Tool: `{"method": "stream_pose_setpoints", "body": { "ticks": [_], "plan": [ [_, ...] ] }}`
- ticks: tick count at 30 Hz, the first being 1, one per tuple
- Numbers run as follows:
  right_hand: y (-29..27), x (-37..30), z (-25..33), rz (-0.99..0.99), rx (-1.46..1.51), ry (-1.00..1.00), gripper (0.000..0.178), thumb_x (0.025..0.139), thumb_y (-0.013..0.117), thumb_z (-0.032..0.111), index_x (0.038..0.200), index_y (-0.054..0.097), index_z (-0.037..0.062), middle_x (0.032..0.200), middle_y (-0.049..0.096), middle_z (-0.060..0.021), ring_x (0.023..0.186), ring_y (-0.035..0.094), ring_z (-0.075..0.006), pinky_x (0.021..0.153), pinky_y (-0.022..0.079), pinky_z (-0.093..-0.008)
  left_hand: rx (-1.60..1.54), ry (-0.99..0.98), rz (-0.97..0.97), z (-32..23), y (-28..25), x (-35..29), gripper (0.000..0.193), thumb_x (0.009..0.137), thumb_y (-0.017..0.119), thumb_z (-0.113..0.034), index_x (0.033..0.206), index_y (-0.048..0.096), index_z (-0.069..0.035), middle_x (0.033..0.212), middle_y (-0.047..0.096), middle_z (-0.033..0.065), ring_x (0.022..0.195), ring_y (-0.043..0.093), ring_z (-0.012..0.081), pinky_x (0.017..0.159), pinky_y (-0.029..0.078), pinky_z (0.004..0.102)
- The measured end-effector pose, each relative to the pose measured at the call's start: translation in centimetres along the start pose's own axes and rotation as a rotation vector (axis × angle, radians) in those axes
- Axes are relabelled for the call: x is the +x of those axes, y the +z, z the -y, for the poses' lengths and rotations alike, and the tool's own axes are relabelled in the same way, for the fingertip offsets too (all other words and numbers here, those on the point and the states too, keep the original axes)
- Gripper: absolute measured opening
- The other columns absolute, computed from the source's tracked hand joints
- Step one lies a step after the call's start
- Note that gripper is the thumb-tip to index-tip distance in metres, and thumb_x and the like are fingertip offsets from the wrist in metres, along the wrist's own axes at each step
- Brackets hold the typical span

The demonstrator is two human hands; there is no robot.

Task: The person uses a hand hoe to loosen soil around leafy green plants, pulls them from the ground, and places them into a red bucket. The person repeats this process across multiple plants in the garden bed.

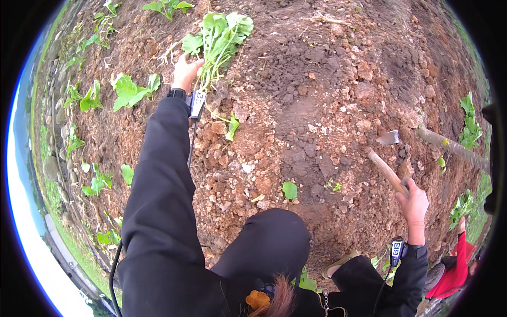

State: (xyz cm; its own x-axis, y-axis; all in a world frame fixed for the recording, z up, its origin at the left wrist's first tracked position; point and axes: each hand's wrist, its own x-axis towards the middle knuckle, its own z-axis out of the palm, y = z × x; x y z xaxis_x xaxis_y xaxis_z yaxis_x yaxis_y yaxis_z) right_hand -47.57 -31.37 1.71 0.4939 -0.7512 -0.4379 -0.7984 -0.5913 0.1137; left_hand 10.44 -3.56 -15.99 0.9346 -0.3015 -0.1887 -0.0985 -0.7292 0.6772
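My left hand [186,73] reaches to a bunch of leafy green seedlings [214,50] lying on the reddish soil. Its thumb is apart from the fingers and touches the bunch at the stems, which trail down beside the wrist. Some fingertips are partly hidden by leaves. On the right, my right hand [413,203] is wrapped round the wooden handle [387,170] of what looks like a short hoe. A metal blade [389,138] rests in the dirt close to the handle's far end; how the two join cannot be made out.
Young leafy plants [129,92] grow along the left, and a single small plant [289,190] stands before my knee [277,238]. A thick wooden pole [451,145] slants in from the right. At lower right, a person in red [454,272] has a hand by some leaves [462,206].
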Motion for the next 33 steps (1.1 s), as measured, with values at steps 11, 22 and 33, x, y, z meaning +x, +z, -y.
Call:
{"method": "stream_pose_setpoints", "body": {
  "ticks": [11,22,33],
  "plan": [
    [-1.2,1.2,3.7,0.014,-0.125,0.042,0.033,0.066,0.074,0.02,0.094,0.057,0.0181,0.074,0.064,-0.0113,0.072,0.062,-0.0319,0.064,0.049,-0.0422,0.457,0.266,-0.153,3.7,0.6,-8.3,0.036,0.072,0.066,-0.038,0.094,0.061,-0.011,0.092,0.057,0.0123,0.089,0.055,0.0309,0.078,0.045,0.0406],
    [-0.7,1.3,3.6,0.027,-0.112,0.056,0.034,0.066,0.074,0.023,0.095,0.058,0.0178,0.076,0.065,-0.0127,0.073,0.062,-0.0327,0.064,0.049,-0.0428,-1.124,-0.162,0.044,3.5,-7.7,-8.3,0.024,0.086,0.056,-0.016,0.104,0.058,0.0,0.091,0.064,0.0072,0.078,0.063,0.0177,0.064,0.052,0.0313],
    [0.2,1.5,2.5,0.016,-0.147,-0.002,0.035,0.068,0.074,0.024,0.098,0.057,0.0163,0.078,0.065,-0.0134,0.074,0.063,-0.0332,0.066,0.05,-0.0422,-1.023,-0.431,0.373,9.8,-2.1,-16.1,0.021,0.085,0.054,-0.007,0.106,0.057,-0.007,0.092,0.061,0.0023,0.077,0.059,0.0138,0.067,0.052,0.0333]
  ]
}}
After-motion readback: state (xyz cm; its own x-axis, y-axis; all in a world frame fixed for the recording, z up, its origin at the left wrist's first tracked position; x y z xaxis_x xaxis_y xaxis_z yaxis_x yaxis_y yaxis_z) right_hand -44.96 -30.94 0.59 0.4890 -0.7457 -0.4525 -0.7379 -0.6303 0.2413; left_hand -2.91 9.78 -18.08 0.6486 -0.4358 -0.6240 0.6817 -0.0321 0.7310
